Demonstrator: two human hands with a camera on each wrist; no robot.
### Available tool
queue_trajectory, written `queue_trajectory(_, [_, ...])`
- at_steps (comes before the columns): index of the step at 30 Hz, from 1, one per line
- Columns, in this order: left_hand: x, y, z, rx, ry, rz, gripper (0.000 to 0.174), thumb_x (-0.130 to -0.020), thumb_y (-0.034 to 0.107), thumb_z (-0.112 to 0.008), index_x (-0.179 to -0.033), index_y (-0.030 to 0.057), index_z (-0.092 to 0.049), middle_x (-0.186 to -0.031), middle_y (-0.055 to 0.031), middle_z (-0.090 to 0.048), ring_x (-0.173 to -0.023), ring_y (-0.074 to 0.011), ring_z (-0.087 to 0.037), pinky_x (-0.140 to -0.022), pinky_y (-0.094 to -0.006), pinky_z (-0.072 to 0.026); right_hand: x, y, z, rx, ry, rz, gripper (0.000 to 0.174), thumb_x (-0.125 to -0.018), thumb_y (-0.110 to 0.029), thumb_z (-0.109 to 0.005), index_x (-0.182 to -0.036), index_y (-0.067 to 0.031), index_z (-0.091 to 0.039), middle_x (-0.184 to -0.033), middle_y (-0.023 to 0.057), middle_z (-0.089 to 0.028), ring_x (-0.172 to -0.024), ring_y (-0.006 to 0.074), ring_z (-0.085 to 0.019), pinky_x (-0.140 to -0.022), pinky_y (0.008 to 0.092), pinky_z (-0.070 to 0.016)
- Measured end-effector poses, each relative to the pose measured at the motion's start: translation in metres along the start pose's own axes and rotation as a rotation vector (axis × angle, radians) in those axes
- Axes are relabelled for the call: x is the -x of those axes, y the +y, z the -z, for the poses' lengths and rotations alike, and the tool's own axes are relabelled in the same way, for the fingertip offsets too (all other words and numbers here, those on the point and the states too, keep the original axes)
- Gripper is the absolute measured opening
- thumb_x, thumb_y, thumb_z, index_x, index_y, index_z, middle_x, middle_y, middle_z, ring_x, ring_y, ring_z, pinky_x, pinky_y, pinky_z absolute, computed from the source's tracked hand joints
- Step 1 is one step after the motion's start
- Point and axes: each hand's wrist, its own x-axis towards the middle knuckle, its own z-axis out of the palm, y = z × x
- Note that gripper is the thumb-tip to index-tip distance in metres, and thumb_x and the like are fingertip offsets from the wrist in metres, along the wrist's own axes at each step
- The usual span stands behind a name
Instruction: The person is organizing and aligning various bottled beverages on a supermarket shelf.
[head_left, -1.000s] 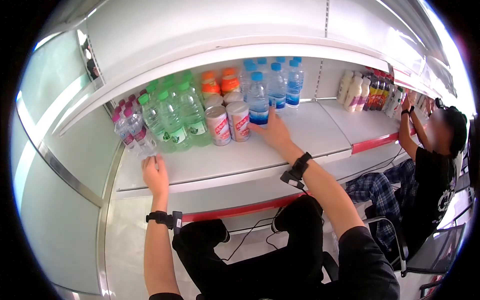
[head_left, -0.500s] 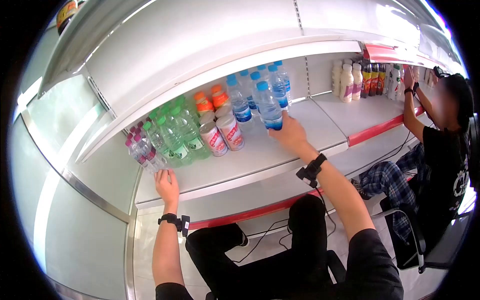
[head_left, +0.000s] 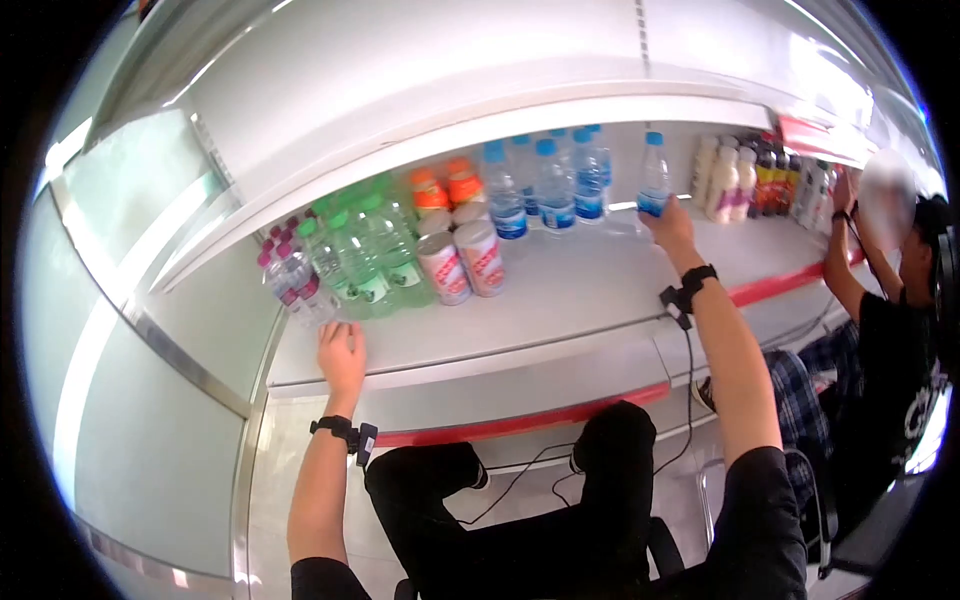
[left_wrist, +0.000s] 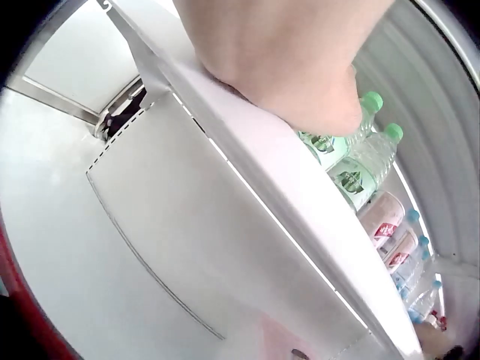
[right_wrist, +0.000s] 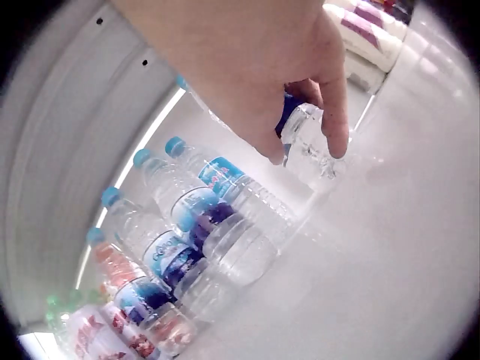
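My right hand (head_left: 671,232) grips a blue-capped water bottle (head_left: 654,176) low on its body, standing apart to the right of the other blue-capped bottles (head_left: 555,190). In the right wrist view, fingers and thumb of the right hand (right_wrist: 262,82) curl round the bottle's lower part (right_wrist: 311,146). My left hand (head_left: 342,355) rests on the shelf's front edge, near the purple-capped bottles (head_left: 300,281), holding nothing. The left wrist view shows the left hand (left_wrist: 292,67) at the shelf edge, its fingers mostly hidden, beside green-capped bottles (left_wrist: 365,169).
Left of the blue-capped bottles stand white-and-red cans (head_left: 481,258), orange-capped bottles (head_left: 430,190) and green-capped bottles (head_left: 386,245). White bottles (head_left: 724,185) and dark ones are farther right. An upper shelf (head_left: 480,118) overhangs them. A person (head_left: 880,340) sits at the right.
My right hand has moved right along the shelf with a blue-capped bottle, away from the cans and the other bottles. My left hand stays at the front edge.
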Motion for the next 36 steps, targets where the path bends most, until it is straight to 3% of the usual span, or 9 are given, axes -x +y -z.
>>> queue_trajectory(2, [-0.001, 0.0, 0.002, 0.007, -0.012, 0.025, 0.024, -0.09, 0.016, -0.062, -0.073, -0.001, -0.059, -0.08, -0.0139, -0.058, -0.084, -0.0365, -0.055, -0.073, -0.0459, -0.0448, -0.016, -0.004, -0.01, -0.039, -0.06, 0.026, 0.067, -0.078, -0.039, -0.078, -0.122, 0.0002, -0.046, -0.1, 0.0224, -0.069, -0.094, 0.0398, -0.068, -0.082, 0.0484, -0.0541])
queue_trajectory(4, [-0.001, -0.003, 0.0, 0.028, -0.033, 0.04, 0.024, -0.09, 0.016, -0.063, -0.073, -0.0008, -0.059, -0.079, -0.0137, -0.058, -0.084, -0.0363, -0.055, -0.072, -0.0456, -0.0448, -0.022, -0.019, -0.013, -0.158, -0.104, -0.034, 0.066, -0.078, -0.038, -0.078, -0.117, 0.0044, -0.046, -0.098, 0.0211, -0.068, -0.065, 0.0266, -0.071, -0.054, 0.035, -0.059])
queue_trajectory(14, [0.002, -0.008, 0.002, 0.137, 0.035, 0.13, 0.023, -0.091, 0.013, -0.062, -0.072, -0.0012, -0.059, -0.076, -0.0122, -0.057, -0.079, -0.0351, -0.055, -0.068, -0.0445, -0.045, -0.04, -0.018, -0.051, -0.319, -0.197, 0.05, 0.063, -0.08, -0.013, -0.072, -0.135, -0.0003, -0.043, -0.1, 0.0172, -0.068, -0.072, 0.0216, -0.07, -0.058, 0.0319, -0.0588])
queue_trajectory(18, [0.002, -0.007, 0.003, 0.133, 0.092, 0.138, 0.024, -0.09, 0.014, -0.062, -0.071, -0.0006, -0.058, -0.074, -0.0116, -0.057, -0.079, -0.0343, -0.055, -0.068, -0.0447, -0.0452, -0.033, 0.002, -0.074, -0.161, 0.058, -0.02, 0.055, -0.083, -0.015, -0.067, -0.132, 0.0007, -0.048, -0.093, 0.0132, -0.069, -0.068, 0.0201, -0.069, -0.059, 0.0328, -0.0563])
queue_trajectory(20, [0.004, -0.005, 0.003, 0.14, 0.112, 0.156, 0.025, -0.09, 0.014, -0.062, -0.07, -0.0003, -0.057, -0.074, -0.0113, -0.057, -0.079, -0.0339, -0.055, -0.067, -0.0448, -0.0453, -0.026, 0.006, -0.082, -0.109, 0.512, 0.432, 0.044, -0.085, -0.017, -0.068, -0.123, 0.0004, -0.054, -0.086, 0.0117, -0.069, -0.064, 0.0202, -0.067, -0.06, 0.0343, -0.0539])
queue_trajectory(21, [0.004, -0.005, 0.004, 0.135, 0.095, 0.153, 0.026, -0.09, 0.014, -0.062, -0.069, 0.0001, -0.057, -0.074, -0.0111, -0.057, -0.079, -0.0338, -0.055, -0.067, -0.0449, -0.0455, -0.009, -0.013, -0.071, -0.099, 0.519, 0.444, 0.044, -0.085, -0.017, -0.068, -0.123, 0.0004, -0.054, -0.086, 0.0117, -0.069, -0.064, 0.0202, -0.067, -0.06, 0.0343, -0.0539])
queue_trajectory(23, [0.004, -0.004, 0.004, 0.14, 0.089, 0.151, 0.027, -0.089, 0.015, -0.063, -0.068, 0.0005, -0.056, -0.073, -0.011, -0.057, -0.08, -0.0337, -0.055, -0.067, -0.0449, -0.0457, 0.047, -0.081, -0.04, -0.416, 0.186, 0.278, 0.041, -0.085, -0.025, -0.07, -0.115, -0.0002, -0.057, -0.106, 0.0152, -0.065, -0.076, 0.0266, -0.065, -0.07, 0.0424, -0.052])
queue_trajectory(30, [0.006, -0.01, 0.001, 0.109, 0.116, 0.168, 0.027, -0.089, 0.016, -0.063, -0.067, 0.0017, -0.056, -0.073, -0.0103, -0.057, -0.079, -0.0327, -0.056, -0.066, -0.045, -0.0459, 0.095, -0.155, -0.063, -0.279, 0.245, 0.339, 0.052, -0.082, -0.039, -0.075, -0.115, -0.0021, -0.059, -0.1, 0.0119, -0.066, -0.087, 0.0308, -0.066, -0.076, 0.0424, -0.0514])
queue_trajectory(36, [0.005, -0.006, 0.002, 0.14, 0.114, 0.187, 0.029, -0.09, 0.017, -0.062, -0.067, 0.0013, -0.056, -0.072, -0.0103, -0.057, -0.078, -0.0326, -0.055, -0.066, -0.0446, -0.0454, 0.102, -0.161, -0.066, -0.218, 0.097, 0.002, 0.065, -0.077, -0.046, -0.077, -0.121, -0.002, -0.06, -0.1, 0.0152, -0.07, -0.094, 0.0335, -0.068, -0.081, 0.0437, -0.0522])
